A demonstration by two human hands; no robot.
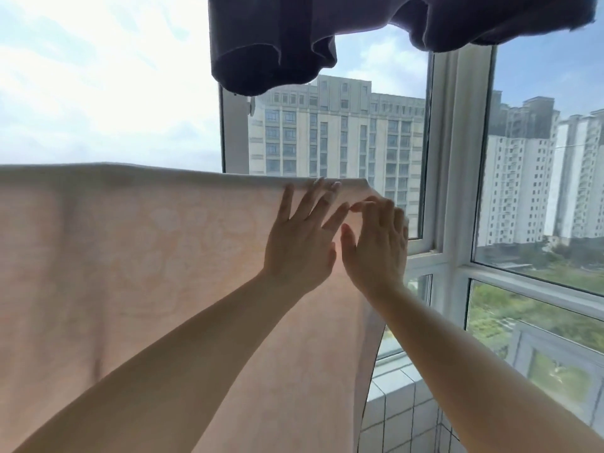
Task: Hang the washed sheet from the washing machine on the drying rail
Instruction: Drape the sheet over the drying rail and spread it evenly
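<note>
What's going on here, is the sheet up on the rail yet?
Yes, it looks hung. The pale peach sheet is draped over a horizontal line, its top fold running across the view. Both hands work near its right end: the left hand lies flat with fingers spread against the cloth, and the right hand pinches or smooths it near the side edge. A dark garment hangs above.

Sunlit window (452,152), tiled wall (400,416)

Bare forearms, pale-polished fingernails (336,184)
</note>
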